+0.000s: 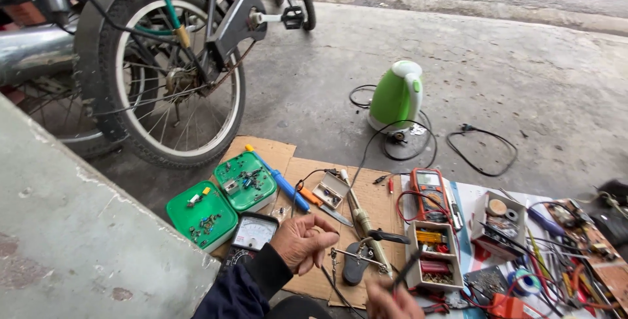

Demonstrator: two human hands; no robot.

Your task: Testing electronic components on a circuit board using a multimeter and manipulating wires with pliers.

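In the lower middle of the frame the left hand comes out of a dark sleeve, palm up, with its fingers loosely curled and holding nothing. It hovers over the cardboard sheet, just beside an analog meter with a white dial. At the bottom edge the right hand is only partly in view; its fingertips are pinching a thin black probe, which points up and to the right. Between the two hands stands a soldering helper stand with metal clips on a dark base. To the right is an orange multimeter and a small open box of parts. On the left lie two green boxes with components. Further up, in the middle of the frame, a green electric kettle stands on the concrete floor, and a bicycle wheel fills the upper left.
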